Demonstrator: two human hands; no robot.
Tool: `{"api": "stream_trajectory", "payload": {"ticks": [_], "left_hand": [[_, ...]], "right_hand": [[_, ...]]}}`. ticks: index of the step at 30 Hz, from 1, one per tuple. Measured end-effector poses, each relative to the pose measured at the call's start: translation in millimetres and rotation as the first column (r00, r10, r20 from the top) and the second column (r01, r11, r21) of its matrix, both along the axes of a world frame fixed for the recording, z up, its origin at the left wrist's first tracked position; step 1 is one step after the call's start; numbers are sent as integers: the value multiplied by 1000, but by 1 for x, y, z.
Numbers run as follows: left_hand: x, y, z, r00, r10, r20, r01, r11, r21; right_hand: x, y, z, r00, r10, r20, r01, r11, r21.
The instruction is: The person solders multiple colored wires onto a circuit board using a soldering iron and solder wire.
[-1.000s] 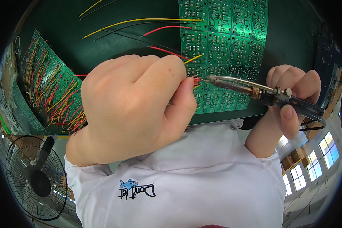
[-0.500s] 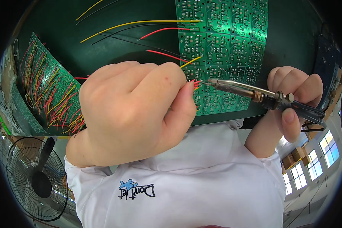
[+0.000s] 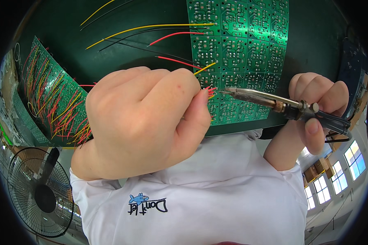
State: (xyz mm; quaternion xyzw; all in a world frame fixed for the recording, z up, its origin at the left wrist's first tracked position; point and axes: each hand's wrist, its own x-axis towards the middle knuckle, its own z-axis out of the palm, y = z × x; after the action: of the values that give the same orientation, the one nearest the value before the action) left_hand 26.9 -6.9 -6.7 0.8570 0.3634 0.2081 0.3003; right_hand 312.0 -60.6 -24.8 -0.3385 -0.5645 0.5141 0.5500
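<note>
My left hand is closed in a pinch over the left edge of a green circuit board panel. Short red wire ends stick out past its thumb and fingertip; the rest of the bundle is hidden by the hand. In my right hand is a soldering iron with a thin metal tube clamped along its barrel. The iron's tip points left, just right of the red wire ends and over the board; whether it touches a pad I cannot tell. Yellow, black and red wires trail left from the panel's upper part.
At the left lies another green board crowded with red and yellow wires. The dark green work surface carries more loose wires at the top. A fan stands at lower left. A dark object sits beyond my right hand.
The iron's tip has drawn slightly right and down, away from the wire ends. My right hand has shifted a little the same way. My left hand keeps its pinch almost unmoved.
</note>
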Motion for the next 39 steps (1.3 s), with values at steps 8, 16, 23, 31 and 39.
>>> {"api": "stream_trajectory", "payload": {"ticks": [8,16,23,31,39], "left_hand": [[-1,1,0,1000,-15,-5,15,1000,-17],[1,0,2,1000,1,8,0,998,-58],[0,1,3,1000,-10,-8,10,996,-86],[0,1,3,1000,-14,-11,13,996,-84],[-2,0,1,1000,-12,-17,11,997,-78]], "right_hand": [[1,0,0,1000,16,-2,-16,1000,-8],[3,0,1,998,27,57,-27,1000,-2],[4,0,2,994,48,96,-47,999,-6],[3,0,2,994,46,101,-46,999,-4],[4,2,-2,997,73,6,-73,997,15]]}}
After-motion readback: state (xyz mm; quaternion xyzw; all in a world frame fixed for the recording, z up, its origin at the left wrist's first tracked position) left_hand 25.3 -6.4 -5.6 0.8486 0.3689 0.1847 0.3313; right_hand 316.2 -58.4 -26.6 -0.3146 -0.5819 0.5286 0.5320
